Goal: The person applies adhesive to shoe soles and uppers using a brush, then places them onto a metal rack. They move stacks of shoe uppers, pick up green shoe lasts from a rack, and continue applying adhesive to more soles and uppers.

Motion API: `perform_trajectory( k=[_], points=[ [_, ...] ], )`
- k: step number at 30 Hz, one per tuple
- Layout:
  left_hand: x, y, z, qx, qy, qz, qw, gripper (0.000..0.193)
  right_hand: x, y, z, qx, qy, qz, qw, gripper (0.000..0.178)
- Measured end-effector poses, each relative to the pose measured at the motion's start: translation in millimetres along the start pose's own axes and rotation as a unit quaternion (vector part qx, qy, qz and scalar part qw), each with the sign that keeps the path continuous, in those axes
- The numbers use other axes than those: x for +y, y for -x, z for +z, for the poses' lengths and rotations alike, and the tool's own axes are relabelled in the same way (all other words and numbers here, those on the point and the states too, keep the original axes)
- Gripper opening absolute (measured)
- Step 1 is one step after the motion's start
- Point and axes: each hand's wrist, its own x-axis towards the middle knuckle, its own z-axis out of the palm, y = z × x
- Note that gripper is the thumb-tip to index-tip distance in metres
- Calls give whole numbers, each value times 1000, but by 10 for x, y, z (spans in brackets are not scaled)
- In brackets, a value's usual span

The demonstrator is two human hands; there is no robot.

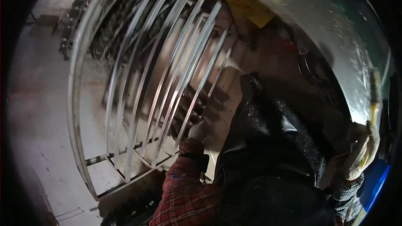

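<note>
My left hand (201, 132), in a greyish glove with a brown cuff, is down at the lower ends of the long metal bars of a rack (144, 69). Its fingers are dim and smeared, so I cannot tell whether it grips a bar. At the far right, my right hand (363, 152), in a pale glove with yellow on it, is beside the edge of a wet, shiny metal work surface (335, 37). Its fingers look closed; a narrow pale and yellowish shape (374, 104) extends up from them, its kind unclear.
A black glossy apron (268, 142) covers my front. Beyond the rack is a dark row of chain-like metal parts (90, 16). A yellow sheet (247, 6) is at the top, and something blue (377, 186) is by my right wrist. Pale floor (42, 121) extends to the left.
</note>
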Motion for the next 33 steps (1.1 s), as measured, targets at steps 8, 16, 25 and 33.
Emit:
perform_trajectory(
  k=[8,16,25,33],
  points=[
    [-1020,-644,935,-46,148,-363,919,48,-318,-1046,1227,-146,364,-230,891,39],
    [-1214,-2463,1798,69,108,-438,890,48,217,-1003,1114,-108,453,-138,874,36],
    [-1465,-2794,2012,112,342,-359,861,48,73,-977,1026,-103,438,-94,888,44],
    [376,-2141,685,-17,895,-207,395,47,-215,-1290,1579,-106,394,-167,898,40]
  ],
)
